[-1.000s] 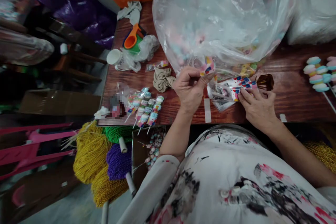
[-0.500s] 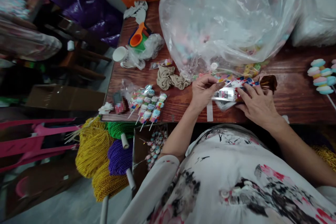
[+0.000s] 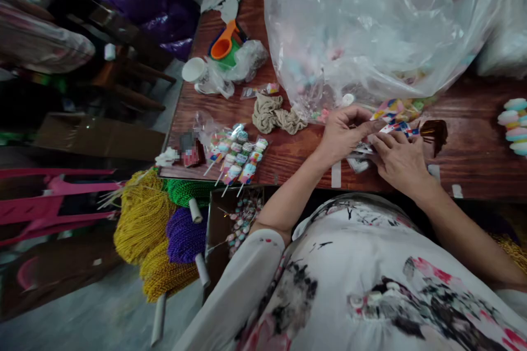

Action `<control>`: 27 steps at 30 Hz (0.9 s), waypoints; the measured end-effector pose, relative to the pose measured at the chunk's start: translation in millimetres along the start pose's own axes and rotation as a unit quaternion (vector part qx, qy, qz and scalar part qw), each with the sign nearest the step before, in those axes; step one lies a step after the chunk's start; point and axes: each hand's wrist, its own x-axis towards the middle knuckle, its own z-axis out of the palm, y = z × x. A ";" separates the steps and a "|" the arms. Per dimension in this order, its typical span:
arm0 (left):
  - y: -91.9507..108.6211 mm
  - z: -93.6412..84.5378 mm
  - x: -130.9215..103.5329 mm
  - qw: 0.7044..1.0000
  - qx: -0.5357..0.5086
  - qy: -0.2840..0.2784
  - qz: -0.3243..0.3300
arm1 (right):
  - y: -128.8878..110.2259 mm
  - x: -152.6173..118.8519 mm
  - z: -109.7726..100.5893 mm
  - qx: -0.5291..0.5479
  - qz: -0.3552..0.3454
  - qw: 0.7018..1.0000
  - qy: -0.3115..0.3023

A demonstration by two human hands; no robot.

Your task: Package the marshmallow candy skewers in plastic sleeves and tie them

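Note:
Both hands meet over the wooden table (image 3: 296, 159) near its front edge. My left hand (image 3: 343, 134) is closed, pinching the patterned plastic wrapper (image 3: 401, 128) at its left end. My right hand (image 3: 401, 162) is closed on the same wrapper from the right, its fingers beside the left fingertips and covering much of it. Just past the hands lies a pile of colourful wrappers (image 3: 389, 108). To their right sits a bundle of shiny brown ties (image 3: 434, 134). Under the hands a small clear packet (image 3: 358, 164) shows partly.
A large clear bag (image 3: 379, 22) fills the back. Wrapped candy sticks (image 3: 239, 156), beige cloth (image 3: 274, 115), a white cup (image 3: 194, 70) and an orange scoop (image 3: 222, 47) lie left. More candy sticks (image 3: 515, 126) are far right. Yellow cord (image 3: 142, 219) hangs below the table's left end.
The view has shifted, so the table items sit differently in it. My left hand has come closer to my right hand, and the silvery part of the wrapper is now mostly covered.

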 end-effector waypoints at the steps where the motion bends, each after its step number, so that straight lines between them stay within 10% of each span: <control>1: 0.1 -1.4 1.3 0.999 0.034 -0.026 0.016 | 0.5 0.2 2.2 -0.002 0.001 1.000 0.004; 6: 9.5 -25.3 5.2 0.981 0.160 -0.087 0.061 | 7.4 -3.2 6.8 0.016 0.000 0.998 0.066; 13: 10.3 -41.7 -3.0 0.950 0.006 -0.263 -0.168 | 7.0 -5.4 4.1 0.011 -0.027 0.983 0.182; 20: -16.4 -25.9 -17.8 0.949 -0.176 -0.113 -0.235 | 23.1 -6.6 -4.5 0.130 0.023 0.956 0.263; 27: -29.6 -1.1 -47.0 0.987 -0.116 0.037 -0.104 | 17.6 -13.2 2.5 0.668 0.129 0.697 0.228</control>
